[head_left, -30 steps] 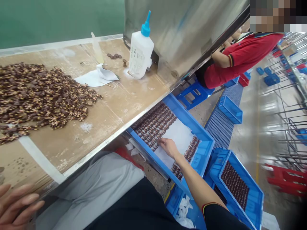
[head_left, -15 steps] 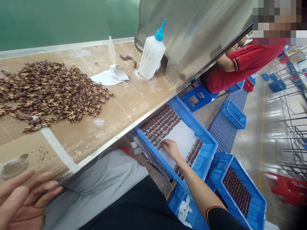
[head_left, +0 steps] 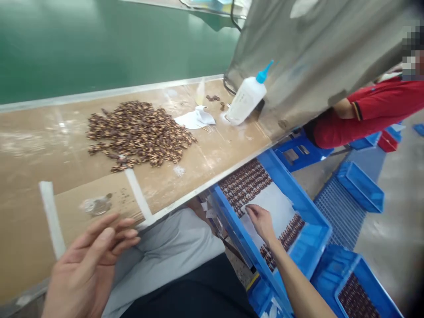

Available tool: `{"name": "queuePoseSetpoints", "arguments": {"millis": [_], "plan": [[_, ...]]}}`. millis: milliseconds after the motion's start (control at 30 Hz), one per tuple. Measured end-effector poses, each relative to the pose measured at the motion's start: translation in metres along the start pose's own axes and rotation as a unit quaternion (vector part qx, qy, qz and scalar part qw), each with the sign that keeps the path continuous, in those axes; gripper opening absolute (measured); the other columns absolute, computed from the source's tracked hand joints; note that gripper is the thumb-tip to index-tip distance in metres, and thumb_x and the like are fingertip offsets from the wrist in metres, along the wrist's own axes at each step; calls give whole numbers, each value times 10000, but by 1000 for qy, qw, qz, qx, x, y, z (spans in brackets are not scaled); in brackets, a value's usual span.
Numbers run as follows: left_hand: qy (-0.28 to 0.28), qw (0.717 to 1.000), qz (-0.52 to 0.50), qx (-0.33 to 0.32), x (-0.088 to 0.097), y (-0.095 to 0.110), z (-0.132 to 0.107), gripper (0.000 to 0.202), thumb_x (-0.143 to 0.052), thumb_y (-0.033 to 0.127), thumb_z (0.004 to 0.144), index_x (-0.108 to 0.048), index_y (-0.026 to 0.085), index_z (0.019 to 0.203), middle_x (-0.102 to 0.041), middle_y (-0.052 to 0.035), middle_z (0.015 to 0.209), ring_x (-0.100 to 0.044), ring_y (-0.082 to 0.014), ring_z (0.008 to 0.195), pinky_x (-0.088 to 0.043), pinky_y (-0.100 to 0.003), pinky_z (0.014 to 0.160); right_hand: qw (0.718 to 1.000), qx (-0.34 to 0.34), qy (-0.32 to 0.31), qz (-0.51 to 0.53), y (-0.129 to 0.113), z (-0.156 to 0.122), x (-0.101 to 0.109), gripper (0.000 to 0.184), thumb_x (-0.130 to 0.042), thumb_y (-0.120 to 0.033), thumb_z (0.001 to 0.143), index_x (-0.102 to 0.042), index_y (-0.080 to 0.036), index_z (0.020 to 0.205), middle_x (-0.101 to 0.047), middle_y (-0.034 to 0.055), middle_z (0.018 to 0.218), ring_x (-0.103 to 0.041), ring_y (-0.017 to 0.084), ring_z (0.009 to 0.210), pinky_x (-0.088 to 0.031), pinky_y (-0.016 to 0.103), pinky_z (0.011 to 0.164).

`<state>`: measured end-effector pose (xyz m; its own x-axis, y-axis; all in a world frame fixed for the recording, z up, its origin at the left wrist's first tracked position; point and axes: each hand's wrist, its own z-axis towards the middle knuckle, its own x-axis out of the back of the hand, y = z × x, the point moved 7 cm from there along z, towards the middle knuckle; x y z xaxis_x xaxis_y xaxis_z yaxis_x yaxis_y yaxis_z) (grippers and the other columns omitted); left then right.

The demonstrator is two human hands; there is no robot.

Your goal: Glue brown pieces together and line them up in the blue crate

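Observation:
My left hand (head_left: 96,256) is over the front edge of the table at lower left, fingers loosely spread, with nothing seen in it. My right hand (head_left: 261,221) reaches down into a blue crate (head_left: 314,216), thumb and fingers pinched at the end of a row of small brown pieces (head_left: 243,187). Whatever is between the fingertips is too small to make out. White paper (head_left: 276,201) lines the crate under the rows, and a second group of rows (head_left: 291,232) stands on its near side. A heap of brown-and-tan small pieces (head_left: 142,137) lies on the cardboard-covered table (head_left: 212,154).
A white bottle with a blue nozzle (head_left: 245,99), a small clear bottle (head_left: 200,92) and a crumpled white sheet (head_left: 195,118) stand or lie behind the heap. A clear round dish (head_left: 97,205) is near my left hand. A person in red (head_left: 380,110) sits beyond the metal panel (head_left: 298,66).
The view has swung left, so the table and crate sit farther right and lower. My right hand stays at the row's end in the crate; my left hand shows more fully over the table edge.

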<state>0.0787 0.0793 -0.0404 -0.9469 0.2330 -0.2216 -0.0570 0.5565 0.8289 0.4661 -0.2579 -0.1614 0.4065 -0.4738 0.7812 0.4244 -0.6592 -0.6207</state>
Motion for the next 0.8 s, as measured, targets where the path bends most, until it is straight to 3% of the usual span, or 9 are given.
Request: {"name": "queuePoseSetpoints", "arguments": {"millis": [100, 200, 300, 400, 500, 633, 733, 800], "plan": [[6, 1000, -22, -20, -6, 6, -3, 345, -996, 349, 836, -876, 249, 1143, -899, -43, 1050, -832, -206, 835, -729, -270, 794, 995, 25, 88, 30, -58, 11, 29, 388, -647, -555, 1102, -830, -221, 1032, -840, 78, 923, -775, 262, 771, -633, 402, 782], [6, 999, -28, -26, -3, 6, -3, 379, -994, 381, 844, -869, 234, 1170, -894, -70, 1060, -830, -203, 823, -718, -269, 807, 982, 115, 111, 97, -157, 33, 38, 239, -703, -444, 1105, -838, -248, 1081, -822, 34, 936, -765, 228, 821, -617, 367, 823], [11, 999, -35, -26, 5, 2, -7, 425, -996, 423, 835, -867, 222, 1186, -893, -91, 1077, -826, -208, 809, -715, -275, 806, 954, 259, 32, 145, -269, 61, 14, 142, -712, -322, 1110, -848, -280, 1114, -838, 35, 1069, -786, 226, 964, -620, 359, 898], [31, 999, -28, -23, 25, -5, -17, 478, -1010, 479, 799, -872, 211, 1169, -893, -111, 1075, -830, -236, 820, -724, -290, 790, 924, 367, -63, 88, -342, 87, -26, 206, -655, -221, 1128, -842, -280, 1192, -824, 63, 1245, -766, 250, 1156, -607, 398, 1040], [62, 997, -19, -33, 63, -14, -33, 457, -994, 491, 821, -874, 226, 1173, -894, -105, 1103, -838, -248, 871, -728, -287, 821, 899, 427, -97, -12, -370, 110, -55, 200, -658, -190, 1116, -842, -260, 1151, -816, 78, 1243, -730, 282, 1193, -588, 448, 1083], [145, 986, -29, -77, 129, -20, -63, 413, -964, 479, 862, -869, 252, 1194, -895, -82, 1123, -850, -257, 925, -732, -299, 866, 870, 467, -135, -83, -378, 121, -63, 203, -639, -229, 1108, -833, -261, 1054, -814, 88, 1132, -738, 303, 1102, -605, 462, 993], [232, 966, -24, -113, 172, -9, -99, 412, -968, 482, 864, -869, 230, 1174, -895, -90, 1090, -847, -250, 889, -731, -308, 846, 849, 492, -176, -75, -376, 110, -58, 302, -574, -398, 1126, -831, -303, 1000, -808, 95, 1035, -774, 322, 971, -625, 476, 849], [290, 944, -21, -157, 197, 11, -123, 403, -959, 455, 886, -863, 213, 1192, -893, -95, 1073, -842, -243, 883, -726, -325, 858, 847, 503, -166, -49, -375, 110, -59, 405, -588, -630, 1082, -844, -353, 932, -805, 123, 964, -782, 347, 865, -614, 502, 740]]}}
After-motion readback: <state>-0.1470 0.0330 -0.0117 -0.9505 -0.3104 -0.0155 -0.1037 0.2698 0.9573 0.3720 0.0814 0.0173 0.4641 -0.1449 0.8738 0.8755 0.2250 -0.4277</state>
